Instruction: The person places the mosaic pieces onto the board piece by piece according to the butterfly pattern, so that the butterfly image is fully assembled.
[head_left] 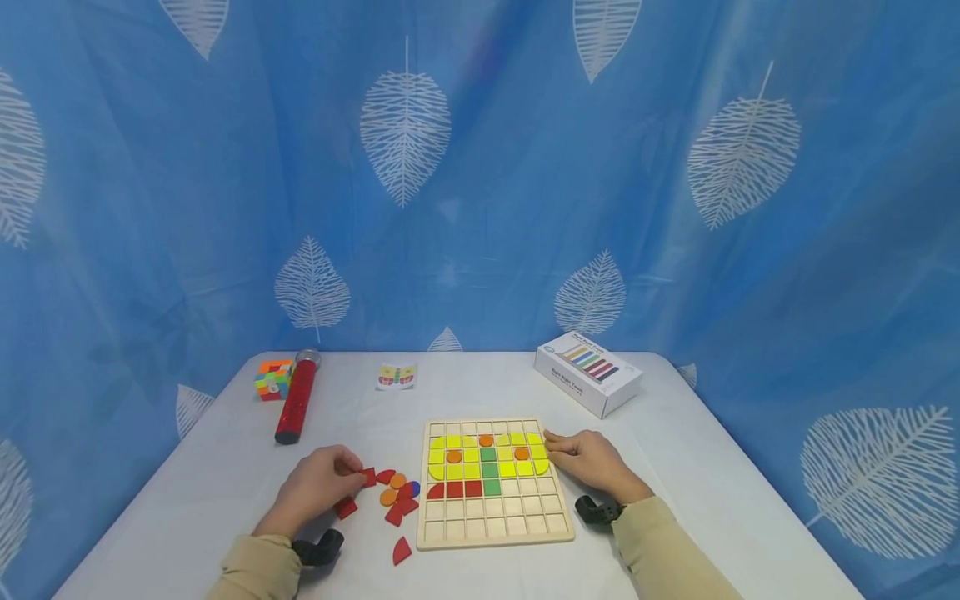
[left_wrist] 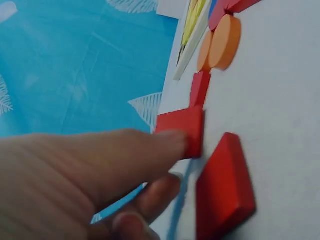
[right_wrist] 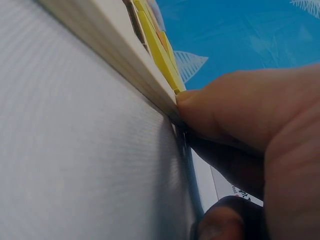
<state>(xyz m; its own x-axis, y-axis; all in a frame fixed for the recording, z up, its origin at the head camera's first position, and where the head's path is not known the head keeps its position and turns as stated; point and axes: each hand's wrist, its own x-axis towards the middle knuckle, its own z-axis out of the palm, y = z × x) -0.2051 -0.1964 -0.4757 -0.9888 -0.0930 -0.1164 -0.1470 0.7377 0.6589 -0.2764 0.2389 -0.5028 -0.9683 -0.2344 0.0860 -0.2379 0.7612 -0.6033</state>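
Note:
My left hand [head_left: 317, 485] pinches a red square tile [left_wrist: 181, 131] between thumb and fingers, low over the table. Another red tile [head_left: 346, 507] lies just below that hand. To its right is a loose group of red quarter-round pieces [head_left: 407, 492], orange discs [head_left: 387, 497] and a blue piece [head_left: 416, 489]. The wooden grid board [head_left: 495, 528] carries yellow tiles [head_left: 471, 455], orange discs [head_left: 486, 440], a green column [head_left: 490, 471] and a red row [head_left: 454, 489]. My right hand [head_left: 592, 458] holds the board's right edge, its thumb [right_wrist: 200, 102] against the rim.
A single red quarter-round piece [head_left: 401, 550] lies near the front. Toward the back are a puzzle cube [head_left: 273, 380], a red glittery tube [head_left: 297, 402], a picture card [head_left: 396, 377] and a white box [head_left: 588, 375]. Behind the table hangs a blue leaf-patterned curtain [head_left: 495, 208].

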